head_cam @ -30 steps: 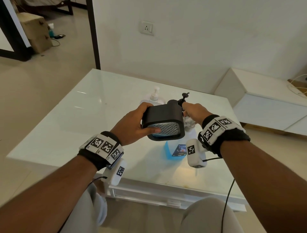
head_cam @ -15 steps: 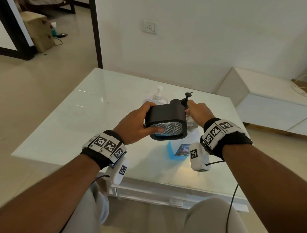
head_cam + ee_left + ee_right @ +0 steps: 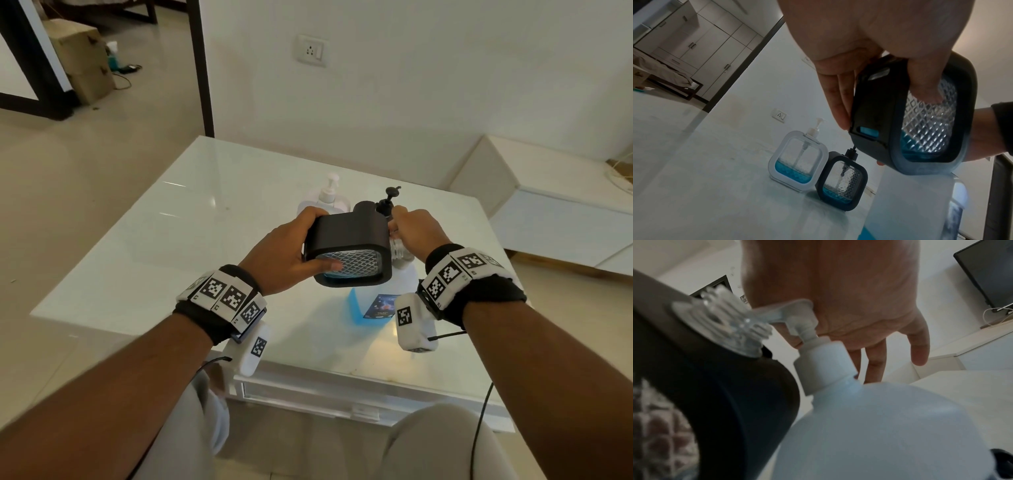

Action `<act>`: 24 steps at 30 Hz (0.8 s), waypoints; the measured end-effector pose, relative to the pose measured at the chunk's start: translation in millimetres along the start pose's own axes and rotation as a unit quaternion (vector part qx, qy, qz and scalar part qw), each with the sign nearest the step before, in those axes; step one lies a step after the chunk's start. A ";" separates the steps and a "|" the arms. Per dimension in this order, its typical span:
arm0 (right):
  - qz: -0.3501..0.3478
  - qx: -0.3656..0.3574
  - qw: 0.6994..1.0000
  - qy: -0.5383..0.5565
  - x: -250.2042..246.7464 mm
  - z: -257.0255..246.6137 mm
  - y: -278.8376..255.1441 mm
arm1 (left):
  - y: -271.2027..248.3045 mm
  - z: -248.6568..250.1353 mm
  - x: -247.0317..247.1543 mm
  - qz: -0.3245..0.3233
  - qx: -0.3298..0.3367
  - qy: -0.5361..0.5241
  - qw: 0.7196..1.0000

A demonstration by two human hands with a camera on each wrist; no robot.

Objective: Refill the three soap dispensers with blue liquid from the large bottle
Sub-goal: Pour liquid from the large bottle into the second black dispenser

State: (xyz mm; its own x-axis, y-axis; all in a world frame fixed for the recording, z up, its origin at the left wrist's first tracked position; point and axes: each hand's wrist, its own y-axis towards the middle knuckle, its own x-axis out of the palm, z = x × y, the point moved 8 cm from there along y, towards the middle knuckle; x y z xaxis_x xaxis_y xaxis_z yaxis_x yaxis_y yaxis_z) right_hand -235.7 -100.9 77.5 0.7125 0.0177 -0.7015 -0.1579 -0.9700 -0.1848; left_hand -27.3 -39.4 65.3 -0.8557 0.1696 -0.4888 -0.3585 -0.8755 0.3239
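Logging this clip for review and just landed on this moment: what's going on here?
A person is refilling soap dispensers. The left hand grips a tilted black dispenser, pump off, its open neck held at the nozzle of the large bottle. The right hand rests on that bottle's pump. A white dispenser and a second black dispenser stand on the table, each holding a little blue liquid.

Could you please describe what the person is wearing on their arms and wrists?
Both forearms are bare, with no sleeves. Each wrist carries a black band wrapped in white square-patterned marker tags. Under each wrist hangs a white camera pod bearing one such tag, with a thin black cable trailing from it.
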 end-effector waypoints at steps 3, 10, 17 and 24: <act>0.000 0.000 1.000 -0.002 0.2 1.0 -1.5 | 0.1 -0.8 0.7 -0.001 0.001 0.000 1.000; -0.026 0.009 1.000 -0.012 -1.8 -7.6 -7.9 | 0.6 1.9 -0.1 0.002 0.010 0.003 1.000; -0.029 0.014 0.998 0.047 -2.8 -8.1 -13.3 | 0.4 0.5 0.3 0.001 0.004 -0.002 1.000; -0.008 0.001 0.999 0.031 -3.7 -12.0 -18.2 | 3.3 1.9 -0.3 -0.003 0.004 0.000 1.000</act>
State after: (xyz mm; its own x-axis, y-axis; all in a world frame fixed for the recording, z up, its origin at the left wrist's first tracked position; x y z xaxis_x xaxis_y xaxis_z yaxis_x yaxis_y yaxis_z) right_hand -227.2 -86.3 91.6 0.7566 0.0187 -0.6536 -0.1466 -0.9693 -0.1974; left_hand -28.9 -41.5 68.1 -0.8535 0.1742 -0.4910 -0.3662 -0.8710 0.3276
